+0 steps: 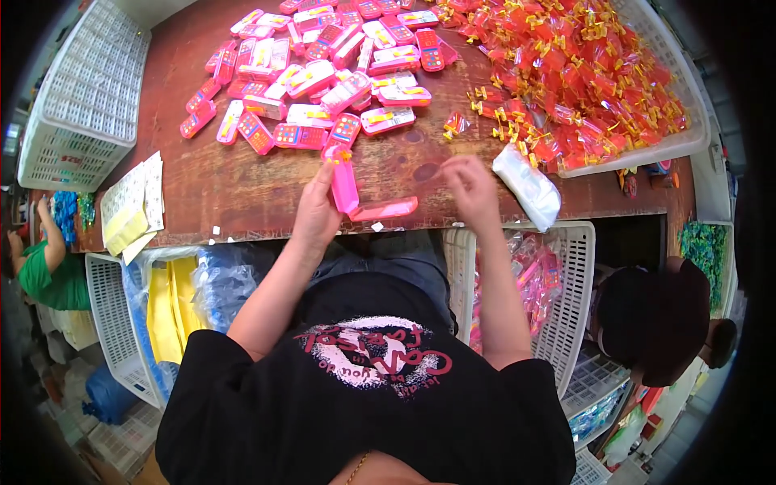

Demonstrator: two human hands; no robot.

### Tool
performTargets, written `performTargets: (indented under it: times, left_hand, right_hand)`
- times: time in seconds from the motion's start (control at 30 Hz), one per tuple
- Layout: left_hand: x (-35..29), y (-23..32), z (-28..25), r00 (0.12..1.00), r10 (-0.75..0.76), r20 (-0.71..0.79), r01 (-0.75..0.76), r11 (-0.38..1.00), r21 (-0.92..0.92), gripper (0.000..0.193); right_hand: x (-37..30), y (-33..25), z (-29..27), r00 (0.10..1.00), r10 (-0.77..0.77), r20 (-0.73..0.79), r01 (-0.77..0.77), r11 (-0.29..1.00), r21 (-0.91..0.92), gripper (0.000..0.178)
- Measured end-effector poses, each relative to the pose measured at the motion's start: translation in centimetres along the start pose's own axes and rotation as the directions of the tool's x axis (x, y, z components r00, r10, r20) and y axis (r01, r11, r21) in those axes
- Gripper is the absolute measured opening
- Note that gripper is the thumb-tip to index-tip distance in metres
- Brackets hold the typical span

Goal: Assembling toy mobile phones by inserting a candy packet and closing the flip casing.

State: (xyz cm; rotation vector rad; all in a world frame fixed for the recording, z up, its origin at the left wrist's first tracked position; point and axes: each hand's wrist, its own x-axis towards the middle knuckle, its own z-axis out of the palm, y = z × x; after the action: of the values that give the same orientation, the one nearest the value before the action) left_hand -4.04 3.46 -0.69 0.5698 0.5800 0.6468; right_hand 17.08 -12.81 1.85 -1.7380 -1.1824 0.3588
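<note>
My left hand (320,204) grips a pink toy flip phone (345,187) above the table's front edge. The phone stands on end, and its translucent pink flap (384,210) hangs open toward the right. A small yellow-orange part shows at its top, by my thumb. To the right, my right hand (472,191) is raised over the table with thumb and fingertips pinched together; anything between them is too small to see. Beyond my hands lies a heap of pink toy phones (307,113). One loose red piece with a yellow clip (456,125) lies past my right hand.
A white tub (638,153) at the right overflows with red-and-yellow pieces. Beside it lies a bundle of clear plastic bags (527,187). Papers (133,206) and a white crate (89,97) are at the left. Baskets (572,299) stand below the edge. A person in green (56,271) works far left.
</note>
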Motion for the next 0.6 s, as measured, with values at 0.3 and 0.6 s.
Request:
performTargets:
  times: [0.3,0.6]
  left_hand:
    - [0.8,0.3,1.0,0.952,-0.274,0.138,0.251,0.955,0.159,0.048]
    - [1.0,-0.9,1.2,0.923,-0.363,0.128,0.354,0.931,0.091,0.048]
  right_hand:
    - [10.2,7.8,-3.0,0.927,-0.326,0.185,0.350,0.577,-0.738,0.025]
    - [5.5,5.9,-0.1,0.999,-0.029,0.017,0.034,0.847,-0.531,0.021]
